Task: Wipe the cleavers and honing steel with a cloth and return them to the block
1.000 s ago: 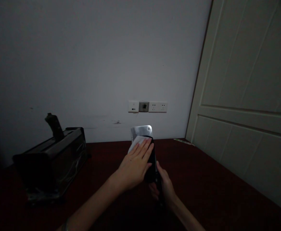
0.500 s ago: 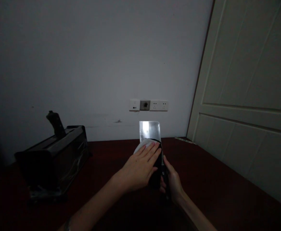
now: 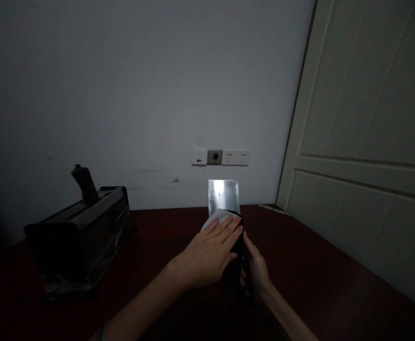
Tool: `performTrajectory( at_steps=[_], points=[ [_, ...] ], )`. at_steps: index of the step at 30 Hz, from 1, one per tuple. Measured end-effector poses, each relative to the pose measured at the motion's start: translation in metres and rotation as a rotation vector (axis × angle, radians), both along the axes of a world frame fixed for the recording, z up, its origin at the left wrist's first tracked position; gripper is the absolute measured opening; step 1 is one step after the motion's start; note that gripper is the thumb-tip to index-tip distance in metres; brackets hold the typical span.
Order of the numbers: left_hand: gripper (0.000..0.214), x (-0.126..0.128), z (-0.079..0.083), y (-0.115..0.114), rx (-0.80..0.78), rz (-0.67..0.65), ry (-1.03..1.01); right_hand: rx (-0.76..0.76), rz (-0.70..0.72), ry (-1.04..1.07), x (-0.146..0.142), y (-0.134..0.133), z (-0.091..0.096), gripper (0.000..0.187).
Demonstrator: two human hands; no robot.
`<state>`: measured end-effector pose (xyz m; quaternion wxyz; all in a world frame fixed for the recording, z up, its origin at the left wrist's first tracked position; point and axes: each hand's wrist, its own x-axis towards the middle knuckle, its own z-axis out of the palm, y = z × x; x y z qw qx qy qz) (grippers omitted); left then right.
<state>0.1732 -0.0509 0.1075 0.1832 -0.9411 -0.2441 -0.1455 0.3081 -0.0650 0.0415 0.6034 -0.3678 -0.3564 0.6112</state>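
Observation:
A shiny cleaver is held up in front of me, its broad rectangular blade catching a bright reflection. My right hand is wrapped round its dark handle, low on the right. Across the lower blade my left hand presses a cloth, white on one side, with black material hanging below the fingers. The left fingers lie extended over the cloth, thumb underneath. Cloth and hand hide the lower part of the blade.
On the left of the dark red table stands a black knife block, a dark-handled knife upright in it. Wall sockets are behind the cleaver. A pale panelled door rises at right. A thin strip lies at the table's back.
My left hand and the cloth have slid slightly down the blade, showing a little more metal. The cleaver and both hands sit slightly further right; the view has shifted a little.

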Motion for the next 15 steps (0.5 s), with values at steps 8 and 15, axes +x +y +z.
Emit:
performTrajectory(
  at_steps=[8,15],
  points=[
    [0.053,0.000,0.005,0.003,0.040,0.072,-0.061,-0.078,-0.038,0.082,-0.006,-0.003,0.003,0.059],
    [0.055,0.000,0.006,0.001,0.000,0.037,-0.020,-0.144,-0.038,0.130,-0.002,0.000,0.006,0.063]
  ],
)
